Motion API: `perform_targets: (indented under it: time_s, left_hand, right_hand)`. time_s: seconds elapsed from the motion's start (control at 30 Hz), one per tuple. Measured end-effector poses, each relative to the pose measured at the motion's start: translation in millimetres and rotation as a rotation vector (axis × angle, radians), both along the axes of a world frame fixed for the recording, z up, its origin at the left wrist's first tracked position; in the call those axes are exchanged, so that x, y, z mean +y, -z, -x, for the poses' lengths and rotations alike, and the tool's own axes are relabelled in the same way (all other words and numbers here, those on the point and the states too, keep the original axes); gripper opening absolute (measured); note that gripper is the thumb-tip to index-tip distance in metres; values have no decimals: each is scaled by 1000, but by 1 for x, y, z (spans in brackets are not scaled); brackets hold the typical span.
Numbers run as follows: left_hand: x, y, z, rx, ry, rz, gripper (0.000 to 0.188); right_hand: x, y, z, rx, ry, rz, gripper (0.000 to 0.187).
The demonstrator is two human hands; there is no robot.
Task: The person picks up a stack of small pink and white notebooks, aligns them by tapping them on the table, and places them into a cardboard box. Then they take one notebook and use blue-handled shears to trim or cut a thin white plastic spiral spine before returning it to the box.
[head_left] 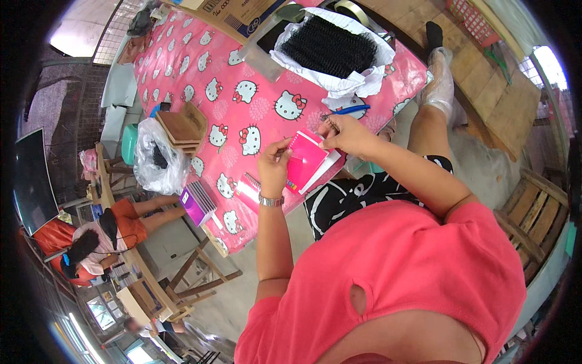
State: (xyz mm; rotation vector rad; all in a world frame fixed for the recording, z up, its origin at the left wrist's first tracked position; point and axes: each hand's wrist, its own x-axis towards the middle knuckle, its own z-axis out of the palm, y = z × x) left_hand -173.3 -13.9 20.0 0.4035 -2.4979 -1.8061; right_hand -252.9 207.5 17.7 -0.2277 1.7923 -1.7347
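Here, my left hand [276, 164] pinches a pink spiral notebook [307, 162].
My right hand [350, 136] pinches its one-o'clock corner, likely steadying it; black coils [329, 45] lie at twelve.

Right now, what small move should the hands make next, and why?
Perhaps the right hand should square the white sheets under the pink cover: they appear to stick out past its right side, while the left hand holds the left side.
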Motion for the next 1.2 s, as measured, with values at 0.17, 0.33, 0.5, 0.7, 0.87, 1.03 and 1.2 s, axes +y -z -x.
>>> perform_targets:
  time_s: [0.17,0.33,0.5,0.7,0.87,1.03,1.2]
  left_hand:
    - [8,-40,-12,108,-103,365,24]
    - [43,-75,-22,308,247,775,45]
    - [59,-54,-28,368,250,923,35]
    - [71,-48,-35,374,236,949,25]
    - [69,-45,-38,366,241,932,22]
    - [71,-47,-31,341,230,955,20]
    - [80,-51,-28,344,212,963,24]
  right_hand:
    - [9,0,-4,447,-132,-402,43]
    - [15,-17,-14,594,-25,-245,37]
    - [29,-37,-9,833,-274,-241,23]
    - [36,-30,-16,1015,-234,-104,24]
    - [33,-32,-20,1048,-186,-10,35]
    - [36,-37,-23,890,-263,-64,31]
    - [33,-33,-28,809,-192,-60,29]
